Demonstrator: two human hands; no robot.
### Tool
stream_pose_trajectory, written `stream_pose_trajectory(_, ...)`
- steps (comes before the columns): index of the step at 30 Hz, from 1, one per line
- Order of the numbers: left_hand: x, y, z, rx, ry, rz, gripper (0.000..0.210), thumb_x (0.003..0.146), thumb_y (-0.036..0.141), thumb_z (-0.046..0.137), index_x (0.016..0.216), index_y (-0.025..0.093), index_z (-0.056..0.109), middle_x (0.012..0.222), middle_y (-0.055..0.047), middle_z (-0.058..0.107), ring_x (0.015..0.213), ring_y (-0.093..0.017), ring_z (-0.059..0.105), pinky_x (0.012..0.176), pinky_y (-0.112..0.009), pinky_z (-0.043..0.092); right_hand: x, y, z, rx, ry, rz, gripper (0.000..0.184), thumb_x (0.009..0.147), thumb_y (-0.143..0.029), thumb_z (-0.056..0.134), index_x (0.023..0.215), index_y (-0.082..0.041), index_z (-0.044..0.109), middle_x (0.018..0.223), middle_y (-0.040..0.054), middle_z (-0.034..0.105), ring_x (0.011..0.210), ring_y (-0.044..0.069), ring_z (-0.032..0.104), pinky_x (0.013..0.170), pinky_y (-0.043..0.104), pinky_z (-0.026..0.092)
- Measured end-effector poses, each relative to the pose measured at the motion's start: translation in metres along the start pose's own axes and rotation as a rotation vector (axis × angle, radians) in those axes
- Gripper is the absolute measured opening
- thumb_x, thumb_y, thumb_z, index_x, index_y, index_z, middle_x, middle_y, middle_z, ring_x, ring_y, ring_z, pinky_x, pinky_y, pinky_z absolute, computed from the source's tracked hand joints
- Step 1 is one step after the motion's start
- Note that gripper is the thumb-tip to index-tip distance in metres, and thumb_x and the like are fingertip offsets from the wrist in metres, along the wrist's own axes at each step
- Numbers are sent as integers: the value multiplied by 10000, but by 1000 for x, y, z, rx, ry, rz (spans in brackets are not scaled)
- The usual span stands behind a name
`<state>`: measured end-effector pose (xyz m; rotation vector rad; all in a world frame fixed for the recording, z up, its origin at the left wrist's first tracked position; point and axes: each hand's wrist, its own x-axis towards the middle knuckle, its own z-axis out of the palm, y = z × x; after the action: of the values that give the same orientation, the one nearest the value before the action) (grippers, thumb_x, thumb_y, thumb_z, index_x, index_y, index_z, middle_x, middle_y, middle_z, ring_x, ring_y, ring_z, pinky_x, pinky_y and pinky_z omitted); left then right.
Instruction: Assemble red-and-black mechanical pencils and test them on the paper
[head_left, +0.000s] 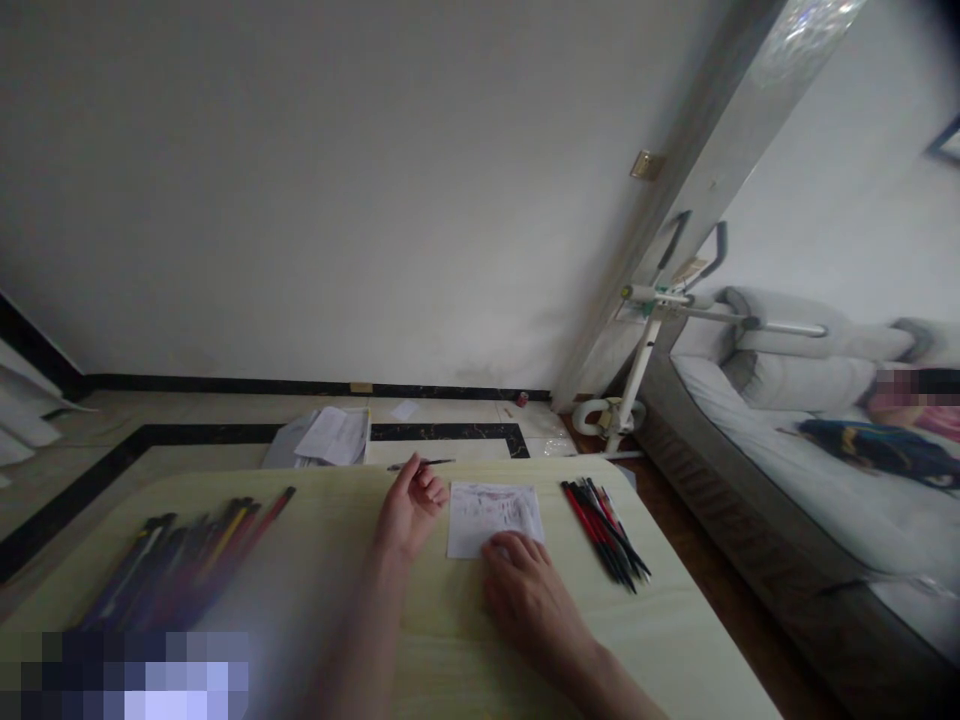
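A small white sheet of paper (480, 545) with dark, smudgy drawn marks lies on the pale wooden table (450, 640). My left hand (412, 505) is just left of the sheet, palm turned up and fingers curled. A thin dark pen (439, 462) lies crosswise at its thumb and fingertips, seemingly pinched there. My right hand (529, 580) rests over the sheet's lower right corner with bent fingers, holding it against the table; its fingertips are hidden.
Several red and black pens (606, 535) lie bunched on the table's right. A blurred bundle of coloured pens (187, 560) is at left. Papers (334, 437) lie on a box beyond the table. White exercise equipment (637, 375) and a grey sofa (780, 470), with a person partly visible, stand right.
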<state>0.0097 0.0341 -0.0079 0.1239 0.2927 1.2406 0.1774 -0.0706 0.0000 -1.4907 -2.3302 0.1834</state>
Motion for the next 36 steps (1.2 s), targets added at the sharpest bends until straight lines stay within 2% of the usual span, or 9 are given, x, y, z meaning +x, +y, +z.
stream_pose_trajectory(7,1,-2,-1,40,5,14,217,713,247,626,623,158,450,518,63,378,426,-48,367,416,-204,305,-18,3,-1,93,2,6,342,770,-121,506,1098,-221,506,1074,82,507,994,227,468,851,383,415)
stream_pose_trajectory(11,1,-2,-1,56,5,14,202,714,235,621,626,157,457,510,65,380,421,-47,376,417,-201,304,-16,6,-8,303,147,33,207,797,-188,501,1003,-202,522,1050,99,490,969,208,483,822,350,430)
stream_pose_trajectory(14,1,-4,-1,91,5,5,164,704,232,626,661,155,488,528,59,421,430,-50,404,427,-205,316,4,3,-17,493,306,66,48,809,-193,475,796,-188,520,894,72,519,838,178,513,729,309,442)
stream_pose_trajectory(17,-1,-6,0,147,41,34,135,703,241,625,727,152,527,581,34,506,449,-60,440,437,-211,331,33,-5,-19,655,415,184,30,789,-202,507,807,-179,514,832,54,530,748,156,516,657,281,438)
stream_pose_trajectory(20,-2,-7,0,219,57,63,137,718,264,609,747,146,546,620,4,573,471,-74,472,463,-220,356,60,-15,-9,912,464,310,178,758,-225,560,917,-182,492,854,42,552,731,140,535,652,272,453)
stream_pose_trajectory(25,-2,-7,0,291,17,40,152,735,275,585,733,123,575,625,-13,604,488,-75,498,508,-215,389,83,-29,10,1192,561,362,256,696,-270,639,890,-181,498,782,15,576,703,137,564,651,272,463)
stream_pose_trajectory(29,0,-8,-2,308,22,34,138,739,258,579,730,120,585,647,-17,615,501,-66,510,510,-194,390,86,-31,20,1228,601,418,205,707,-277,630,849,-178,520,735,3,582,650,132,573,625,272,461)
stream_pose_trajectory(36,1,-12,-1,404,19,48,142,720,264,595,726,123,594,667,-16,612,517,-71,520,516,-200,394,84,-19,33,1216,627,482,159,707,-284,629,789,-159,574,700,3,588,622,132,560,616,277,457)
